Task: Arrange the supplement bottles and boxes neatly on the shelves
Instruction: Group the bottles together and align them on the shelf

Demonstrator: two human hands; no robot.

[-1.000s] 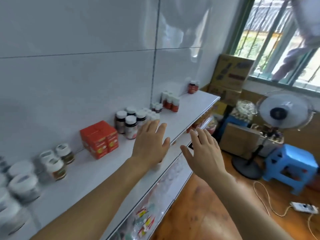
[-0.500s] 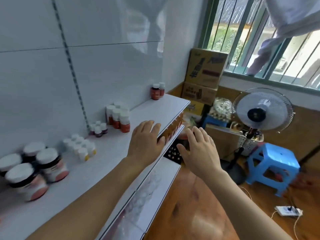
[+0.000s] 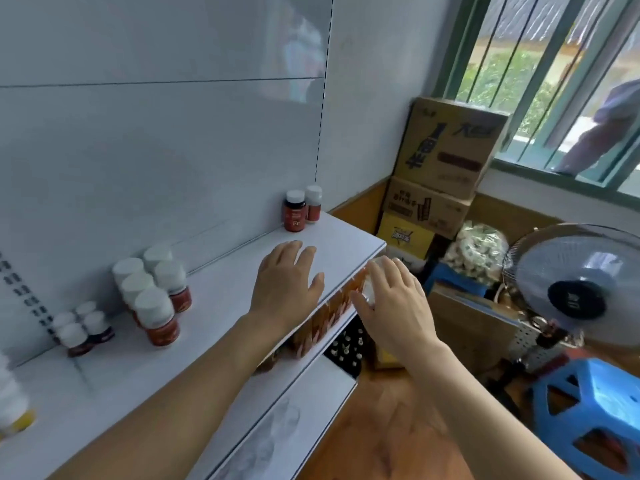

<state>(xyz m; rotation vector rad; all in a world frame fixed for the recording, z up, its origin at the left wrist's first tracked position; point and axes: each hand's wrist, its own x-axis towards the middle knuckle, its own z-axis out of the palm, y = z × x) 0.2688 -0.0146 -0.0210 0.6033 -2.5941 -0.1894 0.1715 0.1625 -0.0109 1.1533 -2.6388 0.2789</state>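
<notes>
Up top, the left hand hangs palm down over the front part of the white shelf, fingers straight and slightly spread, holding nothing; whether it touches the surface I cannot tell. The right hand reaches past the shelf's front edge, fingers lying close together over something pale that is too blurred to name, and I cannot tell whether they grip it.

Two dark red bottles with white caps stand side by side at the far end of the shelf against the wall. Nearer, a cluster of white-capped bottles with orange-red labels stands toward the back, and just beside it, closer to the camera, a group of small bottles. One more white bottle with a yellow band shows at the left edge.

Below the top shelf, a row of orange packs lines the lower shelf.

Off to the right, stacked cardboard boxes sit in the corner under the window, with a fan and a blue stool on the wooden floor.
</notes>
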